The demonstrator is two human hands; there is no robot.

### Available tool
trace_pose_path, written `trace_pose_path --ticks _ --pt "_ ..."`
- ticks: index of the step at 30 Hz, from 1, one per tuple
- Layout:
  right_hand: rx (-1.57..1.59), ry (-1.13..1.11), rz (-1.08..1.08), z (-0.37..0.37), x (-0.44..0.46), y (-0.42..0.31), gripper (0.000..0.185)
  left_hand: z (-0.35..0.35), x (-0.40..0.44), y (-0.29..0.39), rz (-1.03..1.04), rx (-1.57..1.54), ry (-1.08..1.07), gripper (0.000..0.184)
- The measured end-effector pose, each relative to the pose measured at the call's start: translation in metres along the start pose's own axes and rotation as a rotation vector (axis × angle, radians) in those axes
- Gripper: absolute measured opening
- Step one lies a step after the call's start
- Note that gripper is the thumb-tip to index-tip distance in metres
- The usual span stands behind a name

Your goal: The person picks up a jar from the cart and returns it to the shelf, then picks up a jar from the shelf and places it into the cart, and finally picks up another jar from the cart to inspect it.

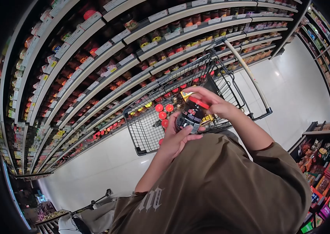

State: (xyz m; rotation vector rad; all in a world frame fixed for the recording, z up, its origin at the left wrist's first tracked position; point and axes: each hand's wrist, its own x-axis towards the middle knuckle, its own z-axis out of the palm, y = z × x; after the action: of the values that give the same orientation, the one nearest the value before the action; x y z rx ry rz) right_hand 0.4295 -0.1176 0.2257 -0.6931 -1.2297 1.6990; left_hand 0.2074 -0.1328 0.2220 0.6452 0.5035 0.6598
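A dark glass jar with a red lid and a dark printed label is held tilted in front of my chest. My left hand wraps round its lower part, with the thumb across the label. At the top, my right hand has its fingers and thumb about the red lid. Behind and below the jar stands a wire shopping cart. Several red-lidded jars sit in it, and more items there are partly hidden by my hands.
Long curved-looking shelves filled with jars run along the left and far side. The cart's pale handle points to the right. Packaged goods fill a display at the lower right. A pale tiled floor lies between.
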Motion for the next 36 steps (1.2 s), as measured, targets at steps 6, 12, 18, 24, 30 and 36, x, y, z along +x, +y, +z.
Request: trace_pose_path --ticks 6,12,18,24,30,36 --pt "0.046 0.048 0.027 -0.009 -0.005 0.015 0.091 0.001 0.007 -0.012 -0.039 0.125 0.077 0.065" --pt "-0.305 0.066 -0.069 -0.024 -0.029 0.022 0.087 -0.019 0.016 -0.023 -0.214 -0.180 -0.085 0.054" --pt "-0.142 0.273 -0.016 -0.033 -0.061 0.067 0.066 -0.041 0.047 -0.038 -0.381 -0.259 -0.197 0.042" --pt "-0.056 0.512 0.028 -0.034 -0.086 0.071 0.019 -0.040 0.081 -0.051 -0.607 -0.179 -0.344 0.050" --pt "-0.156 0.715 0.080 -0.038 -0.101 0.076 0.013 -0.033 0.106 -0.052 -0.454 0.384 -0.242 0.056" --pt "-0.287 0.907 0.176 -0.044 -0.103 0.088 0.023 -0.002 0.114 -0.054 -0.023 1.055 -0.418 0.076"
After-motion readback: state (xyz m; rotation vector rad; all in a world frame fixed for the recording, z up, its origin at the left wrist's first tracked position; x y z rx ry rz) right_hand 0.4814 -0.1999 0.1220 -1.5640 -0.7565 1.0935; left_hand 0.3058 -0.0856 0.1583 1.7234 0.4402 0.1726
